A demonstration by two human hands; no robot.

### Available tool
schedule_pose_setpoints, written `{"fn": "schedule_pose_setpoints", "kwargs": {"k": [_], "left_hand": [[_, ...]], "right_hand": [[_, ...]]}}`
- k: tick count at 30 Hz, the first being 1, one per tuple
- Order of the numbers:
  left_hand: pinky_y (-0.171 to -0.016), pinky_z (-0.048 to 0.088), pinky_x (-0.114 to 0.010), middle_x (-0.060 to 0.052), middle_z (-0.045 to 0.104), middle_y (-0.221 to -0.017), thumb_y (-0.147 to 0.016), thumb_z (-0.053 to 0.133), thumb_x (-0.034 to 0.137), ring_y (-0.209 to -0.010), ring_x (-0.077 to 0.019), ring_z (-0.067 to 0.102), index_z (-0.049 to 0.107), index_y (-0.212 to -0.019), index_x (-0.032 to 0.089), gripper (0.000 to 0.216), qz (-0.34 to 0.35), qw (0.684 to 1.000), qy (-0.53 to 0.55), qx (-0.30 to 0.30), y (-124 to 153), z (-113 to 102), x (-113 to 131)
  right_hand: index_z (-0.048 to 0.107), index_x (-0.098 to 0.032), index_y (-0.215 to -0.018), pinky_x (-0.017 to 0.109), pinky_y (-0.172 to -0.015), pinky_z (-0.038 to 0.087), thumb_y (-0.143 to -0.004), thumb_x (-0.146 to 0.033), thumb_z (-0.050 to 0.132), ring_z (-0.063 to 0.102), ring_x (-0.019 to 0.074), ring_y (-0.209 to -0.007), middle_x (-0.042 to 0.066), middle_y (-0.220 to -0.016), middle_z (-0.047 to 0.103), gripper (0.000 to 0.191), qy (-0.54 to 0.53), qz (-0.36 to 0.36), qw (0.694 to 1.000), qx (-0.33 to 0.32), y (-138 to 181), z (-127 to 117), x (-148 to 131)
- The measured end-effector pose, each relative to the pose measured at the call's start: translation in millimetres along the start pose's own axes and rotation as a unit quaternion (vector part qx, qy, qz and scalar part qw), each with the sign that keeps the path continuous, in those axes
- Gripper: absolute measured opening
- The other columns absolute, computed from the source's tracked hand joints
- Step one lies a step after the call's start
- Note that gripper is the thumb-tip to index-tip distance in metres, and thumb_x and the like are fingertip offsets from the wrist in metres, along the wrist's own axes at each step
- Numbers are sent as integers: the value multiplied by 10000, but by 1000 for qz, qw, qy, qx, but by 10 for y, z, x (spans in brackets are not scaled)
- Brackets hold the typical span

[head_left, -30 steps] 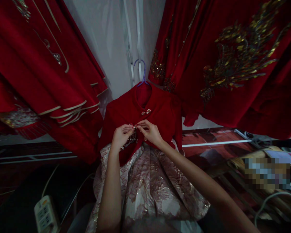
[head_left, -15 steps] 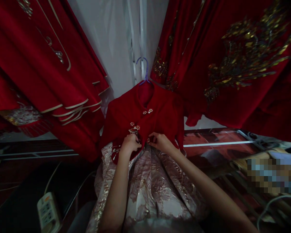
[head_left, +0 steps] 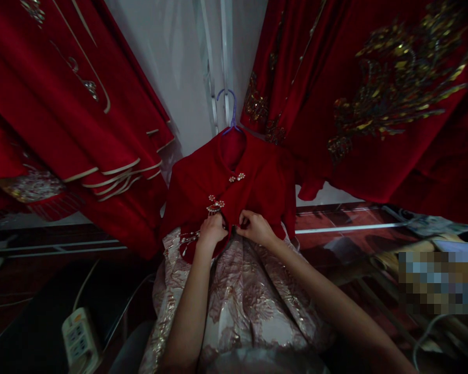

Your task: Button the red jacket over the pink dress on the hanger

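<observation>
A small red jacket (head_left: pixel 253 176) with a stand-up collar hangs on a purple hanger (head_left: pixel 233 111). Pearl flower fastenings (head_left: pixel 237 177) sit below the collar, and a beaded ornament (head_left: pixel 215 205) lies lower on the left front. My left hand (head_left: pixel 213 228) is closed on the left front edge of the jacket, just under that ornament. At the opposite front edge, near the hem, my right hand (head_left: pixel 256 227) pinches the cloth between thumb and fingers. Under both hands hangs a pale pink brocade skirt (head_left: pixel 234 301) with shiny pleats. My fingertips partly hide what they grip.
Red garments with pale piping (head_left: pixel 81 119) hang at the left, and a red garment with gold sequin embroidery (head_left: pixel 398 83) hangs at the right. A white power strip (head_left: pixel 80 340) lies at lower left on a dark surface. White metal bars (head_left: pixel 347 227) run low behind.
My right fingers now cover the small flower fastening at the right edge. My left hand has shifted slightly, and the view has moved a little.
</observation>
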State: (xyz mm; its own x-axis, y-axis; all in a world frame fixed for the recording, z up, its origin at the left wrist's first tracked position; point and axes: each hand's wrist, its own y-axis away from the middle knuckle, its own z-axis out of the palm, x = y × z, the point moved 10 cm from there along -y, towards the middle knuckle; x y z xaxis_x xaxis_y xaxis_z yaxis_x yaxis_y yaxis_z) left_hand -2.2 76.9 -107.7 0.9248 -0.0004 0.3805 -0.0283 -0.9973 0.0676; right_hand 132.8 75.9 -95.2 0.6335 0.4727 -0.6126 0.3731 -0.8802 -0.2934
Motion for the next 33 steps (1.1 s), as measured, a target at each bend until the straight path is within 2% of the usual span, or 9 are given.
{"fn": "schedule_pose_setpoints", "kwargs": {"k": [7, 10, 13, 17, 20, 24, 27, 30, 33], "left_hand": [[-840, 468, -377, -199, 665, -1025, -739, 521, 137, -1002, -308, 633, 635, -966, 129, 254, -4, 999, -53, -1, 33, 52, 106], [-847, 464, -364, -195, 662, -1047, -743, 527, 159, -1015, -298, 629, 635, -966, 139, 248, -6, 999, -44, -8, 22, 35, 81], [-829, 463, -329, -185, 666, -1045, -740, 536, 166, -1009, -278, 633, 639, -934, 149, 220, -6, 999, -32, -13, 6, 2, 50], [-782, 470, -318, -209, 663, -1032, -723, 594, 239, -1005, -305, 633, 631, -949, 126, 255, -7, 999, -36, -10, -2, -27, 23], [-768, 472, -321, -203, 671, -994, -706, 634, 299, -971, -305, 643, 630, -919, 124, 275, 11, 1000, -24, 10, -14, -67, 18], [-714, 488, -280, -91, 704, -810, -648, 668, 213, -804, -212, 670, 637, -774, 159, 141, 44, 994, 96, 16, -76, -58, -51], [-644, 502, -239, -33, 684, -691, -618, 678, 155, -660, -141, 650, 645, -742, 153, 128, 36, 971, 238, -2, -153, 23, -174], [-629, 525, -244, -41, 688, -689, -600, 686, 125, -634, -132, 648, 663, -764, 125, 166, 24, 943, 331, -31, -202, 111, -236], [-700, 543, -275, -72, 715, -749, -578, 711, 124, -690, -150, 667, 687, -766, 113, 190, 39, 931, 358, -53, -197, 124, -195]], "right_hand": [[506, -208, -886, 208, -598, 439, -765, -185, 541, 609, 110, -638, -18, -742, 628, 128, -88, 20, 996, -3, -76, -186, 49], [505, -200, -928, 220, -625, 447, -790, -187, 517, 596, 110, -654, -13, -757, 620, 139, -93, -22, 995, -5, -85, -351, -92], [533, -192, -906, 223, -654, 455, -813, -178, 495, 586, 109, -695, -6, -793, 617, 101, -127, -76, 988, -50, -43, -419, -352], [594, -194, -932, 252, -740, 478, -853, -153, 453, 596, 123, -815, 19, -911, 632, 166, -177, -129, 969, -112, 36, -318, -640], [625, -215, -1017, 296, -842, 469, -880, -151, 440, 582, 142, -922, 39, -987, 625, 239, -158, -157, 969, -103, 50, -139, -658], [592, -214, -1124, 318, -843, 480, -906, -185, 424, 585, 150, -907, 67, -1010, 612, 277, -126, -108, 985, -48, -14, 113, -375], [561, -206, -1134, 300, -815, 497, -897, -199, 447, 599, 145, -901, 64, -1009, 617, 263, -151, -77, 985, -31, -35, 223, -232], [522, -202, -1138, 267, -762, 515, -888, -223, 473, 612, 129, -858, 41, -937, 622, 255, -197, -58, 979, -15, -32, 232, -188], [507, -204, -1134, 252, -725, 524, -884, -244, 486, 616, 120, -814, 29, -891, 619, 254, -214, -44, 976, 4, -19, 202, -175]]}}
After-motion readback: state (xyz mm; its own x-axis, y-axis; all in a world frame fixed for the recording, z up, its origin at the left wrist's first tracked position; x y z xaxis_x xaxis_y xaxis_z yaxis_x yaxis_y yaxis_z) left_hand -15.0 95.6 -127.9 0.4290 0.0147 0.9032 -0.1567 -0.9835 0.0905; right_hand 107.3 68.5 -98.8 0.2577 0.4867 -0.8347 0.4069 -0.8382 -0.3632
